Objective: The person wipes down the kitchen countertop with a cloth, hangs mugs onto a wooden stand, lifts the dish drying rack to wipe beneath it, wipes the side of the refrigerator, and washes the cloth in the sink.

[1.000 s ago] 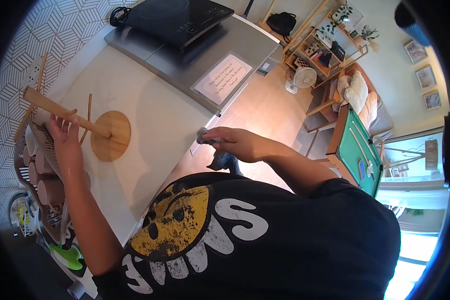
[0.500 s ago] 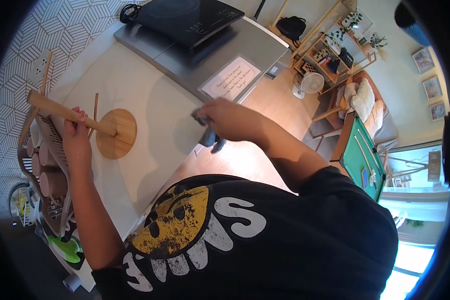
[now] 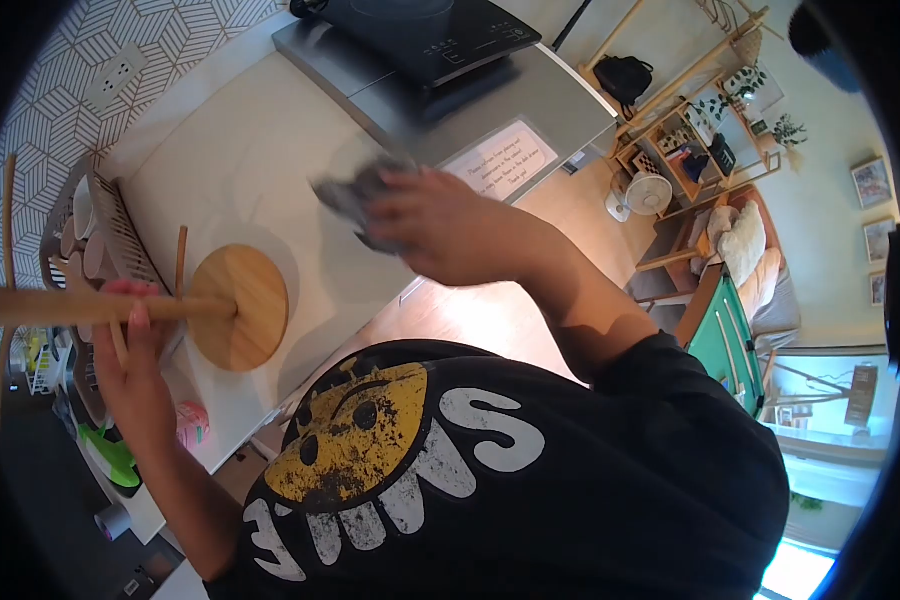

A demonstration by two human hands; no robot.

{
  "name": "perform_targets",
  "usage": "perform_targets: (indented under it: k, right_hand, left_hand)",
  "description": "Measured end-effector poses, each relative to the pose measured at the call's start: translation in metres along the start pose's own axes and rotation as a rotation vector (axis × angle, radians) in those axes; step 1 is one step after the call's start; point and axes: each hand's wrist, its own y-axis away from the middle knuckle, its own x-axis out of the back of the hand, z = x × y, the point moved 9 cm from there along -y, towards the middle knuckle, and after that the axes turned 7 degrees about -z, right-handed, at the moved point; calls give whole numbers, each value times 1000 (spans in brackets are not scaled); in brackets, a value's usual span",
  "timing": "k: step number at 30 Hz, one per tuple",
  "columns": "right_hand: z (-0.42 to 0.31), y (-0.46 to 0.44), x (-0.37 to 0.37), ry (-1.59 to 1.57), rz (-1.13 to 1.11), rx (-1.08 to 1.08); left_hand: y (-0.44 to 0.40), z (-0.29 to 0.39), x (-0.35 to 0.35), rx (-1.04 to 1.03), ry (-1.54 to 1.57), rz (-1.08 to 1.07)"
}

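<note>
My left hand (image 3: 138, 365) is closed around the thick post of a wooden mug tree (image 3: 238, 310). The stand is tilted over, its round base facing right and its post pointing left, with thin pegs sticking out. In my right hand (image 3: 450, 228) is a bunched dark grey cloth (image 3: 355, 200), blurred by motion. The cloth is above the white counter (image 3: 240, 140), right of the round base and apart from it.
A dish rack (image 3: 120, 225) with several pinkish cups stands at the left by the tiled wall. At the back, a black induction cooktop (image 3: 420, 35) rests on a grey surface beside a printed notice (image 3: 500, 160). A pink container (image 3: 192, 424) sits near my left forearm.
My right hand has swung the cloth leftward and up, over the counter. My left hand has lowered and turned the mug tree so its post lies nearly level. The camera view has shifted.
</note>
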Motion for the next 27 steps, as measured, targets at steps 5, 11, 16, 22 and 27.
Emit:
perform_targets:
  k: [5,11,16,22,27]
  right_hand:
    - [27,14,-45,-177,-95,-113]
    - [53,12,-128,-393,-73,-512]
    - [42,-8,-161,6,121,-474]
    - [82,-57,-147,9,198,-579]
    - [114,-137,-141,52,265,-598]
  left_hand:
    - [43,0,24,69,-40,105]
    - [66,11,32,62,-74,121]
    - [71,22,47,1,-25,87]
    - [82,39,68,-63,-63,118]
    - [87,48,70,-97,-65,141]
